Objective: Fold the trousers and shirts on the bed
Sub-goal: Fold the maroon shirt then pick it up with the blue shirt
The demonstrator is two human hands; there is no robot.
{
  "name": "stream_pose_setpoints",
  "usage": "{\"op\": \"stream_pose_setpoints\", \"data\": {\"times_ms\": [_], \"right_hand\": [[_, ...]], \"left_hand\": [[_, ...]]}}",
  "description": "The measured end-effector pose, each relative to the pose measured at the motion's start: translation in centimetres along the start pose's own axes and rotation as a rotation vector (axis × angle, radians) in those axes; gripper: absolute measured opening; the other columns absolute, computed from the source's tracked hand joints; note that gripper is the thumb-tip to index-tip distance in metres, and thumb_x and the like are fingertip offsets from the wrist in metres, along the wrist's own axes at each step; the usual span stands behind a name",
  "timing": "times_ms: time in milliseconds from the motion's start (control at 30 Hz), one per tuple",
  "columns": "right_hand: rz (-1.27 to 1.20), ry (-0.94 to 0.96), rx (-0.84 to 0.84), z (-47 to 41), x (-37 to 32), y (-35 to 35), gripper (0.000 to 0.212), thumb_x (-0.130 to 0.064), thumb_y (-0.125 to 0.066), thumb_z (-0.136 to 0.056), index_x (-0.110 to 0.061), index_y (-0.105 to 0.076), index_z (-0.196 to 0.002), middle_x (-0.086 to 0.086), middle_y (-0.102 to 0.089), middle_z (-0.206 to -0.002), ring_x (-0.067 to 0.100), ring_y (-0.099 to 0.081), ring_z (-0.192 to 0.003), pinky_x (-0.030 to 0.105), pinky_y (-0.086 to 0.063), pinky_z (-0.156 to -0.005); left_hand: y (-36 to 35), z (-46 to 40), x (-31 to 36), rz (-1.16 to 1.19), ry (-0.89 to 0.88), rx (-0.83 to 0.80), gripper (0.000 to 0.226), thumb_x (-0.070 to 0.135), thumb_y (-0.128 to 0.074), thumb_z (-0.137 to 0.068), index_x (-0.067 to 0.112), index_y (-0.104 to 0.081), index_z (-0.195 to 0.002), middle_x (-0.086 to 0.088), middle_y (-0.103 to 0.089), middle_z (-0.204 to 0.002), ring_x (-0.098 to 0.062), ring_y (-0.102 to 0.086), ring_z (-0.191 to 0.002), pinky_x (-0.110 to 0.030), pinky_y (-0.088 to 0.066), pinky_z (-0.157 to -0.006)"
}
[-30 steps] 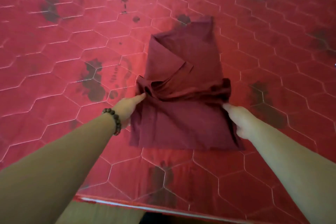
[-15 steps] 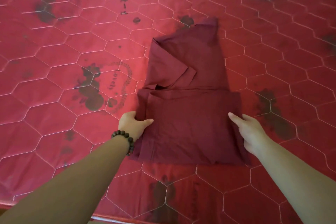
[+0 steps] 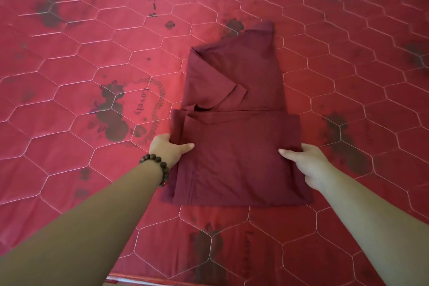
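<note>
The shirt (image 3: 234, 141) lies flat on the bed (image 3: 69, 76), near its front edge and roughly centred. It is maroon, part-folded: the near half forms a doubled rectangular panel, and beyond that panel a narrower section with a folded sleeve and the collar end extends away from the person.

Grip state. The left hand (image 3: 167, 150) holds the left edge of the near panel, thumb lying on top of the cloth and fingers tucked under the edge. The right hand (image 3: 306, 160) holds the right edge the same way, thumb on top and fingers curled beneath. Both hands grasp the shirt; neither is released. A bead bracelet (image 3: 157, 166) sits on the left wrist.

Handling. Judged from its drape and soft creases, the fabric is light, thin and limp. It will not hold shape when lifted from one point, and layers may slide over each other. It is not fragile.

Where to hold. Take the panel at both side edges together, as now, gripping all layers so the inner folds do not shift. Lift evenly and carry the panel toward the collar end to complete the next fold; uneven lifting would likely skew the edges.

No trousers are in view.
</note>
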State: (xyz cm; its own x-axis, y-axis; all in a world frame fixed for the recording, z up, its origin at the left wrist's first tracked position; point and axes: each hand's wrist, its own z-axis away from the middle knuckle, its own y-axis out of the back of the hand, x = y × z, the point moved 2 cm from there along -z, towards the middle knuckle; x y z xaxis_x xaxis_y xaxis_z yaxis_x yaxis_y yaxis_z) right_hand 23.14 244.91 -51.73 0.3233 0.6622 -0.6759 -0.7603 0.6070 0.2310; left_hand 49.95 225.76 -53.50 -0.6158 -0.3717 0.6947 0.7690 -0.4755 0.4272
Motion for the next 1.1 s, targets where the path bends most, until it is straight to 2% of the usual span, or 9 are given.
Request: {"op": "stream_pose_setpoints", "data": {"times_ms": [133,200,333,433,500,633,767,967,1100], "right_hand": [[0.014,0.188,0.140,-0.1,-1.3,-0.3,0.011,-0.014,-0.075,-0.080,-0.023,-0.069,-0.084,-0.002,-0.072,-0.093,0.016,-0.068,-0.089,0.030,-0.051,-0.078],[0.208,0.210,0.234,-0.2,-1.3,-0.3,0.017,-0.024,-0.075,-0.081,-0.018,-0.066,-0.095,-0.002,-0.068,-0.097,0.021,-0.065,-0.097,0.031,-0.048,-0.082],[0.785,0.536,0.574,1.4,-1.5,-1.0,0.053,-0.034,-0.063,-0.088,-0.004,-0.049,-0.130,0.018,-0.048,-0.131,0.034,-0.044,-0.124,0.043,-0.037,-0.103],[1.082,0.888,0.378,2.5,-0.9,-4.6,0.049,-0.028,-0.055,-0.093,-0.003,-0.048,-0.135,0.017,-0.042,-0.144,0.032,-0.033,-0.138,0.048,-0.027,-0.114],[1.259,0.951,0.144,2.3,0.1,-7.3,0.055,-0.033,-0.047,-0.096,-0.007,-0.039,-0.144,0.009,-0.030,-0.155,0.024,-0.019,-0.146,0.046,-0.015,-0.119],[1.442,0.966,-0.048,0.5,1.6,-9.4,0.061,-0.045,-0.033,-0.098,-0.018,-0.022,-0.152,-0.002,-0.010,-0.161,0.014,0.000,-0.148,0.048,-0.009,-0.120],[1.483,0.924,0.023,-1.9,1.3,-6.7,0.063,-0.061,-0.019,-0.095,-0.036,-0.013,-0.152,-0.003,-0.007,-0.161,0.017,-0.001,-0.149,0.053,-0.005,-0.119],[1.414,0.722,0.050,-3.3,1.6,-2.0,0.062,-0.062,-0.003,-0.093,-0.039,0.012,-0.149,-0.010,0.020,-0.158,0.014,0.018,-0.146,0.049,0.007,-0.119],[1.388,0.866,-0.012,-2.7,0.1,0.9,0.058,-0.037,-0.029,-0.101,-0.037,0.000,-0.151,-0.010,0.009,-0.160,0.014,0.006,-0.148,0.049,0.000,-0.120]], "left_hand": [[-0.4,-0.5,1.0,0.165,-0.018,-0.036,0.007,0.020,-0.076,-0.079,0.020,-0.069,-0.078,-0.006,-0.072,-0.083,-0.028,-0.069,-0.085,-0.041,-0.057,-0.079],[-0.1,-0.3,1.3,0.025,-0.070,0.017,0.012,0.025,-0.071,-0.085,0.013,-0.068,-0.088,-0.009,-0.070,-0.089,-0.031,-0.067,-0.090,-0.037,-0.053,-0.079],[0.5,2.6,2.4,-0.367,-0.471,0.459,0.025,0.016,-0.064,-0.085,0.007,-0.059,-0.108,-0.016,-0.059,-0.108,-0.034,-0.054,-0.100,-0.038,-0.040,-0.083],[-2.8,4.9,2.8,-0.660,-0.928,0.283,0.035,0.014,-0.059,-0.081,0.005,-0.062,-0.115,-0.017,-0.055,-0.125,-0.037,-0.051,-0.117,-0.046,-0.040,-0.097],[-5.6,5.4,2.3,-0.901,-1.039,0.072,0.050,0.026,-0.048,-0.088,0.005,-0.052,-0.133,-0.015,-0.044,-0.145,-0.032,-0.036,-0.137,-0.049,-0.030,-0.112],[-7.0,3.3,0.2,-1.205,-0.963,-0.050,0.065,0.049,-0.020,-0.095,0.018,-0.021,-0.152,-0.005,-0.013,-0.160,-0.023,-0.004,-0.148,-0.049,-0.006,-0.119],[-4.4,0.3,-1.2,-1.265,-0.965,-0.042,0.065,0.060,-0.019,-0.094,0.031,-0.016,-0.152,0.000,-0.011,-0.160,-0.025,-0.007,-0.148,-0.056,-0.004,-0.117],[-0.5,-1.2,-2.4,-1.180,-0.955,-0.144,0.055,0.050,-0.007,-0.098,0.036,-0.001,-0.151,0.008,-0.001,-0.160,-0.017,0.007,-0.148,-0.052,-0.005,-0.118],[1.8,-1.2,-1.2,-1.174,-1.068,-0.097,0.077,0.013,-0.042,-0.080,0.028,-0.018,-0.152,0.003,-0.013,-0.160,-0.022,-0.004,-0.148,-0.053,-0.009,-0.118]]}}
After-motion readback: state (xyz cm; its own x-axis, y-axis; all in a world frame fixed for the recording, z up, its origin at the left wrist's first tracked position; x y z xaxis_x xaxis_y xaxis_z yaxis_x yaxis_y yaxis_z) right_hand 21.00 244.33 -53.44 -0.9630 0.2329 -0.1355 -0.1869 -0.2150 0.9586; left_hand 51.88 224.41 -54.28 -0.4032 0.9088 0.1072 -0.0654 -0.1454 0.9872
